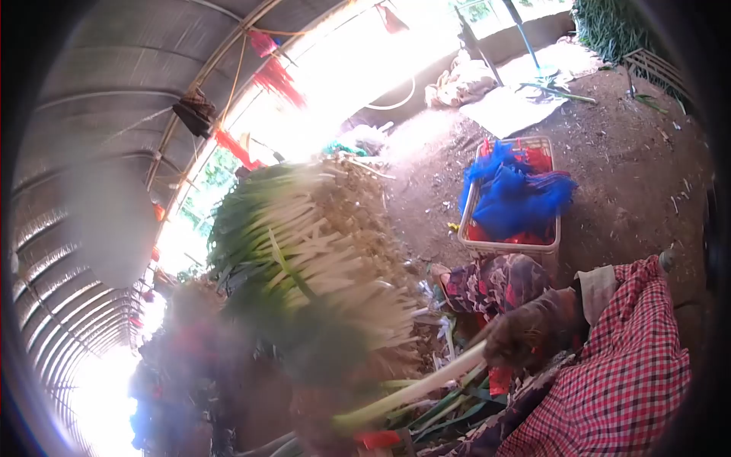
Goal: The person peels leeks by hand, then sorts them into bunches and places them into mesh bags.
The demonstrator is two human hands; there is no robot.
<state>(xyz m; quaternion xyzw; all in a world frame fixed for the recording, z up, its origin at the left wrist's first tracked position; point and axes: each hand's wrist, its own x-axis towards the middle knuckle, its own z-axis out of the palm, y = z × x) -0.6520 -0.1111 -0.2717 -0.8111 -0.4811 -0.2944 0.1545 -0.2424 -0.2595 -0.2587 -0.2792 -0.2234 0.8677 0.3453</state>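
Note:
My right hand [525, 335] comes in from the lower right with its fingers wrapped around the pale end of a long green onion [430, 385]. The stalk slants down and left across the bottom of the view, its greener part blurred. Below my hand lie several loose green onion leaves [457, 407], with a piece of red material [499, 379] beside them. A large heap of green onions [343, 266] fills the middle, white ends facing right and green tops to the left. My left hand cannot be made out in the blurred bottom area.
A pale plastic crate [502, 247] holding blue netting [514, 190] and red material stands on the dirt floor [624, 167]. White sheeting [514, 110] lies farther back. More greens [609, 30] are piled at top right. A ribbed tunnel roof [114, 68] arches over the left.

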